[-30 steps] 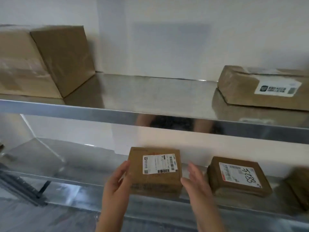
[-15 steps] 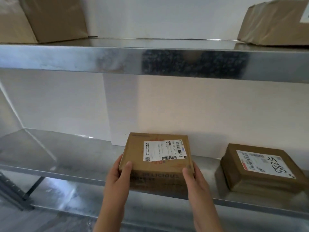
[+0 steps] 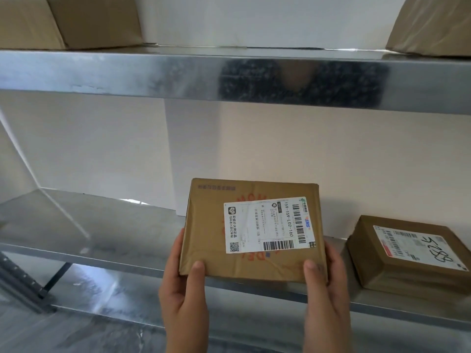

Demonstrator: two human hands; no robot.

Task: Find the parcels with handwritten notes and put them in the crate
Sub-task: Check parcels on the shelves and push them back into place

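The brown parcel [image 3: 252,230] with only a printed label [image 3: 270,225] is tilted face-up over the front edge of the lower shelf [image 3: 102,230]. The left hand [image 3: 186,284] and right hand [image 3: 323,284] clamp its near corners, thumbs on top and the other fingers hidden underneath. Just beside it, toward the shelf's right end, lies a second parcel [image 3: 413,253] whose label bears a handwritten number. Cardboard boxes [image 3: 76,19] stand on the upper shelf [image 3: 127,72].

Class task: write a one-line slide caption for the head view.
At the lower shelf, left hand and right hand grip a printed-label parcel; a hand-numbered parcel lies to its right.
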